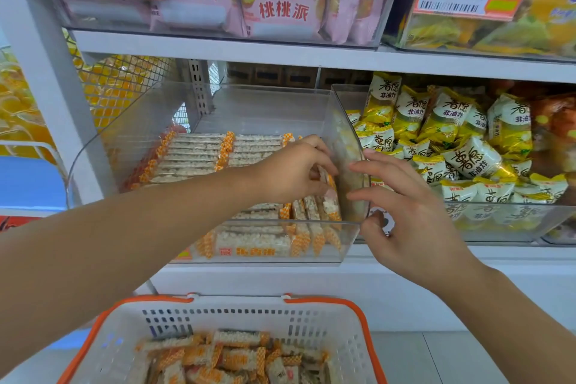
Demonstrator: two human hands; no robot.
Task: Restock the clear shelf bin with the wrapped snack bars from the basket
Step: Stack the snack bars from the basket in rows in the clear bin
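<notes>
Restocking, mid-placement. The clear shelf bin [218, 121] sits on the middle shelf; all positions below are given relative to it. Neat rows of wrapped snack bars [193, 154] lie flat across its back and left, and a few bars stand on edge at its front right corner. The left hand [293, 170] reaches inside the bin at that corner, fingers curled down onto the upright bars [327, 201], apparently pinching or steadying one. The right hand [405, 212] is just outside the bin's right wall, fingers spread and relaxed, fingertips at or near the wall, holding nothing; actual contact cannot be confirmed. Below and in front of the bin, the basket [352, 349] holds a loose heap of further bars [240, 358].

Handling, as judged: each bar looks light, with a puffed-grain core that is fairly stiff yet liable to crack under a hard squeeze. The glossy film wrapper is probably slippery, and its crimped orange ends are floppy. Take hold across the middle of the long sides, not by the ends. Several bars could be gathered at once.
</notes>
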